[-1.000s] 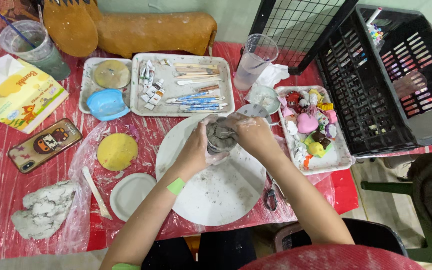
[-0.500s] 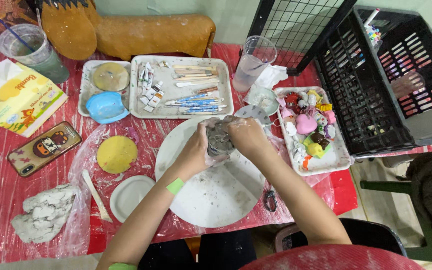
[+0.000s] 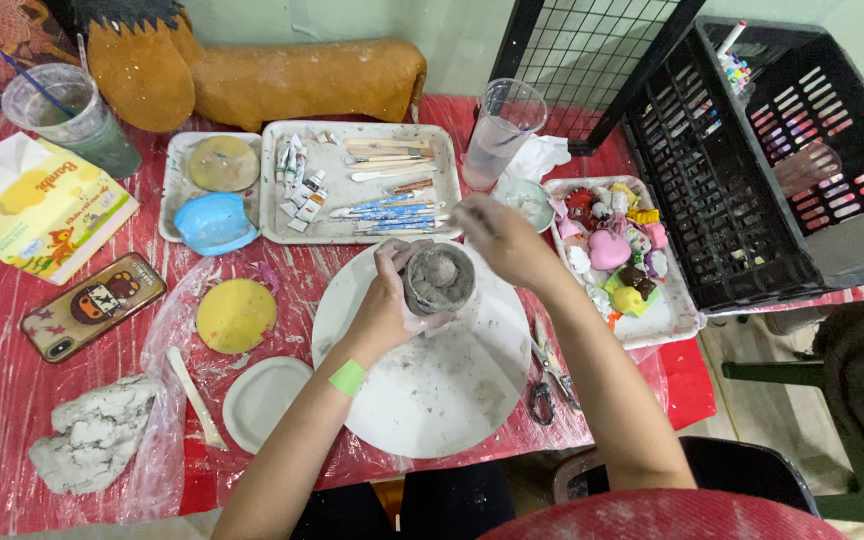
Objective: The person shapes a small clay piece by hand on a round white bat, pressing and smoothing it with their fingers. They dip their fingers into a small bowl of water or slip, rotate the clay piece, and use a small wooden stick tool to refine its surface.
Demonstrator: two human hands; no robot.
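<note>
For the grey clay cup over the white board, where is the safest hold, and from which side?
Grip the clay cup around its outer wall, from its left side, as the left hand does. It stands upright with the mouth open upward, so pinching the rim would likely dent it. The right hand is off it, over by the small dish.

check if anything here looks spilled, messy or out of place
No spill shows. The round white board is smeared grey around the clay cup in the left hand, and a phone lies close to the loose clay lump.

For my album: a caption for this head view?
Left hand cups a grey clay pot over a white round board.
</note>
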